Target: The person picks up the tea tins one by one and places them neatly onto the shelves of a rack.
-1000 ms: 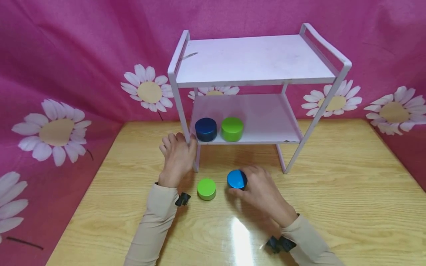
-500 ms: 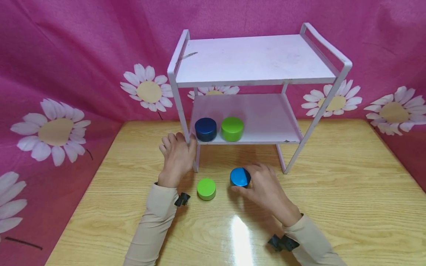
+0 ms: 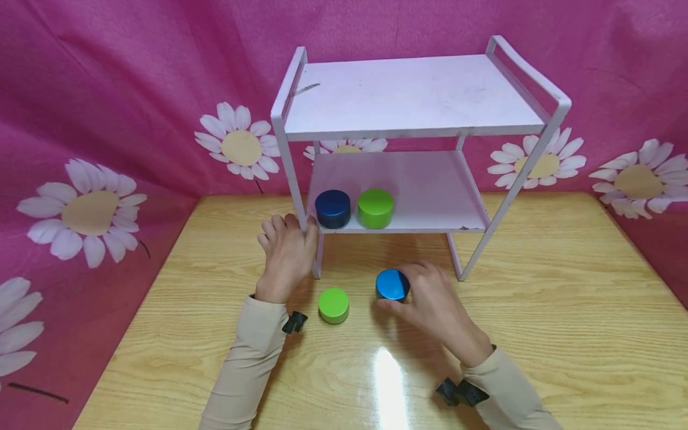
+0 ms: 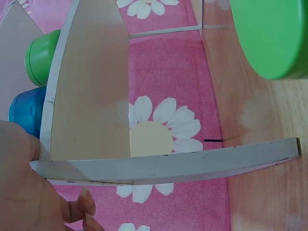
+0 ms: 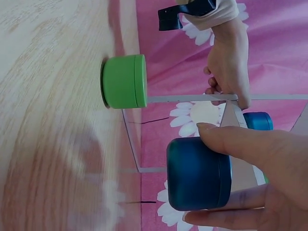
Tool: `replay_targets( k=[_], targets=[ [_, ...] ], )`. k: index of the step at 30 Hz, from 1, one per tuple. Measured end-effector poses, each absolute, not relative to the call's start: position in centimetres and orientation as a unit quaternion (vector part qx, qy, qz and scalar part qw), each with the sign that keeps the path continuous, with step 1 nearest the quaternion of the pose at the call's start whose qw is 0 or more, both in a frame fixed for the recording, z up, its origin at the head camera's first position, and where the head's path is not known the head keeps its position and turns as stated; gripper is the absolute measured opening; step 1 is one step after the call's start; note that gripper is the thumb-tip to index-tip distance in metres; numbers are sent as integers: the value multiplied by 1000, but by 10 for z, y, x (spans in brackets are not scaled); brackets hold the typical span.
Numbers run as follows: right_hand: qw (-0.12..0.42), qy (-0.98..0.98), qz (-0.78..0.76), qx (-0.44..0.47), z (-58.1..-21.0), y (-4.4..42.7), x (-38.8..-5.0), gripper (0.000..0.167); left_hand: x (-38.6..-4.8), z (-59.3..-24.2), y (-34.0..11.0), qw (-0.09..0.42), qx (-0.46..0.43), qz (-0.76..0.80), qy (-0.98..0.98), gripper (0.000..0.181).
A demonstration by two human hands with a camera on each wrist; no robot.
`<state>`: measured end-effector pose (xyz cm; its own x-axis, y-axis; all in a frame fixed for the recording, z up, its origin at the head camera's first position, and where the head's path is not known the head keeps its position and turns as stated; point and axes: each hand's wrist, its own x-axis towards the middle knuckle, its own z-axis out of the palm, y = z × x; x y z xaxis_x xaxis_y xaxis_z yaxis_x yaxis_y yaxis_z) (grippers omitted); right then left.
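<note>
My right hand grips a blue round container in front of the shelf; in the right wrist view the blue container is between thumb and fingers, off the tabletop. My left hand holds the front left leg of the white shelf rack, thumb on its near side. A green container stands on the table between the hands. On the lower shelf, at its left front, a dark blue container and a green container stand side by side.
The wooden table extends to both sides of the rack. A pink cloth with white flowers hangs behind and at the sides. The rack's upper shelf and raised side rails stand above the lower shelf.
My right hand has moved a little right and toward the rack with the blue container. My left hand and the other containers have stayed where they were.
</note>
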<state>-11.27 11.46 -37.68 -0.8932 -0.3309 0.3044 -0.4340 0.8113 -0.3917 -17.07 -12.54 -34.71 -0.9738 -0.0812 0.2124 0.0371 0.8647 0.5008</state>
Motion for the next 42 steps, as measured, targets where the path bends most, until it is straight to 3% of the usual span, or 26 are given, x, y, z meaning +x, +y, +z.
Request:
replay_targets(
  k=[12,26,42],
  targets=[
    [92,-953,220,189,-368,118,-110,70,-171,-345,-124,112,4,-262,-958,50],
    [137,-941,234,205,-361,122,-107,65,-171,-346,-124,105,7,-265,-959,51],
    [114,-934,272,200,-350,124,-109,58,-170,-347,-125,94,10,-265,-960,52]
  ],
)
